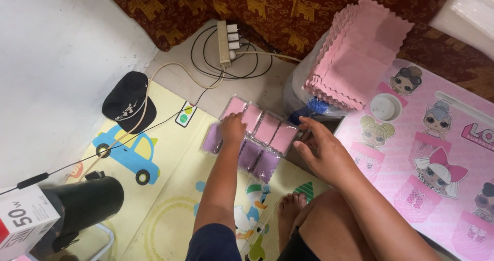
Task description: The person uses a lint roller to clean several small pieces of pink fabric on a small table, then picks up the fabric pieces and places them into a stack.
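Observation:
Several small clear packets with pink and purple cloths (260,135) lie in rows on the floor mat (170,189). My left hand (233,128) rests flat on the packets at the left end of the rows. My right hand (324,150) reaches the right end, fingers spread and touching the edge of a pink packet (284,137). Neither hand grips anything. Just right of the packets stands a tall stack of pink zigzag-edged cloths (355,55).
A pink low table (427,153) with doll pictures and a round cup recess sits at right. A black cap (128,101), a power strip (226,42) with cables, a black cylinder (82,204) and a white box (25,220) lie left. My bare foot (290,209) rests on the mat.

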